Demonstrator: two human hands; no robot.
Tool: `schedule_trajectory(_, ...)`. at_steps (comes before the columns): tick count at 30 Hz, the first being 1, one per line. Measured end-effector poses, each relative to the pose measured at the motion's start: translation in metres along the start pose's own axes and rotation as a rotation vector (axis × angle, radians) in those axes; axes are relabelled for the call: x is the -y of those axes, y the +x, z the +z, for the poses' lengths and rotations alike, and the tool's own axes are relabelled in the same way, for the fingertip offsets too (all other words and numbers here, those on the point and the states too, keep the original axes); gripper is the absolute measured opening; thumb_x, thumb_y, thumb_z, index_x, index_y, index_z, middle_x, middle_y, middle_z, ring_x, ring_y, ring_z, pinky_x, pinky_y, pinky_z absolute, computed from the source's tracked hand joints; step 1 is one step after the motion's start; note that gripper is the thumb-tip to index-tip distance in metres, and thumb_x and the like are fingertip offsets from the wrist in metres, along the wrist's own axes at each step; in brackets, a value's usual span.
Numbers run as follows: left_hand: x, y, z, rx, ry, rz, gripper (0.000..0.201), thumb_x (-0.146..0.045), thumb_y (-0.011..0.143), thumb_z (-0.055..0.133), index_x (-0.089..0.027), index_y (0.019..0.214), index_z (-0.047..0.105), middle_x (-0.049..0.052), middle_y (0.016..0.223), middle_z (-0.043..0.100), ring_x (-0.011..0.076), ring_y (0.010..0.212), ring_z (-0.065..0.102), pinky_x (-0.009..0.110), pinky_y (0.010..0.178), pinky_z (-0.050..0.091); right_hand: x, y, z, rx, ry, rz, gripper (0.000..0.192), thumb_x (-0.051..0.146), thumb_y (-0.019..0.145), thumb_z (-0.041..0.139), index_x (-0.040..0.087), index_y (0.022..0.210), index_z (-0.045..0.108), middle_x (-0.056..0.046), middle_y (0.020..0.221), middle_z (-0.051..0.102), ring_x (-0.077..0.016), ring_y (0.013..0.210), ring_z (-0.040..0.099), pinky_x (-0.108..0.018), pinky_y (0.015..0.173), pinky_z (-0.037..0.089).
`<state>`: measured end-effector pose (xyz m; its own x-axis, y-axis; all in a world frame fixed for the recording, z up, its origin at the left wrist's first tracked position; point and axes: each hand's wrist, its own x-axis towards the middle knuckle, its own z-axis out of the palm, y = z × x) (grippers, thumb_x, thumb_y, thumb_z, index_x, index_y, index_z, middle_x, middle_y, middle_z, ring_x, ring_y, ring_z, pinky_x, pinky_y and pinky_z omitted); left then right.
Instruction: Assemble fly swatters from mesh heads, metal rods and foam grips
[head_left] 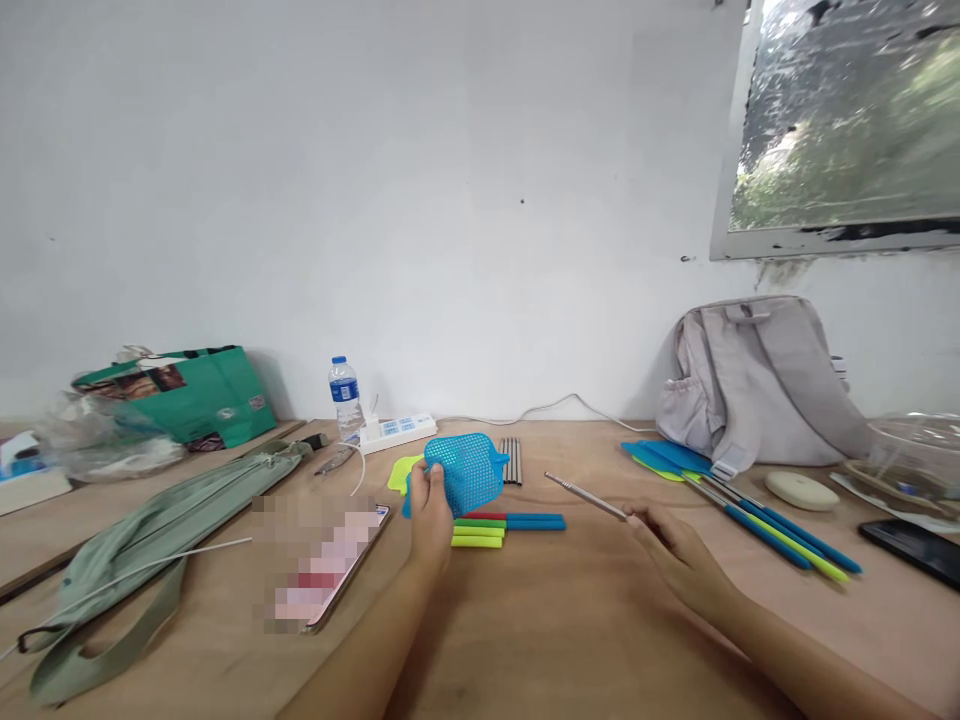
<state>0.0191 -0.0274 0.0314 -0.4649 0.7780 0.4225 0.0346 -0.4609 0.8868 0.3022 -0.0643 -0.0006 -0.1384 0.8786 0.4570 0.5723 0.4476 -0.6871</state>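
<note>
My left hand (431, 515) grips a blue perforated fly swatter head (469, 472) by its edge, with its narrow socket end pointing right. In my right hand (664, 545) is a thin silver metal rod (585, 495), its free tip angled up and left toward the swatter head. The two pieces are apart. Below the swatter head lie blue handle tubes (536, 522) and yellow-green handle tubes (478, 537), along with red and green ones. Several metal rods (512, 462) lie side by side behind it. A yellow-green swatter head (403, 472) is partly hidden by the blue one.
Fly swatters with blue and yellow handles (780, 530) lie at right, near a soap-like white oval (802, 490), a grey backpack (750, 380) and a black phone (915, 552). Leftward are another phone (334, 570), a green bag (180, 495), a water bottle (345, 395) and a power strip (397, 431).
</note>
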Motion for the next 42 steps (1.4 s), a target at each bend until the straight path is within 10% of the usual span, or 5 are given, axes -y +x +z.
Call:
schedule_trajectory(19, 0.021, -0.006, 0.012, 0.126, -0.241, -0.261, 0.034, -0.044, 0.062, 0.062, -0.021, 0.086, 0.054, -0.004, 0.082, 0.056, 0.0126, 0.081, 0.052, 0.024, 0.077, 0.039, 0.014, -0.002, 0.004, 0.020, -0.067, -0.012, 0.035, 0.048, 0.083, 0.035, 0.019, 0.081, 0.054, -0.002, 0.070, 0.059, -0.0164, 0.065, 0.054, -0.027, 0.059, 0.041)
schedule_trajectory(42, 0.001, -0.006, 0.005, 0.342, -0.144, -0.218, 0.051, -0.029, 0.054, 0.072, -0.022, 0.097, 0.047, 0.001, 0.088, 0.061, 0.0177, 0.081, 0.060, 0.031, 0.071, 0.049, 0.000, 0.004, -0.009, 0.210, -0.194, -0.107, 0.035, 0.046, 0.084, 0.035, 0.022, 0.082, 0.061, -0.004, 0.077, 0.065, -0.0190, 0.072, 0.058, -0.029, 0.065, 0.042)
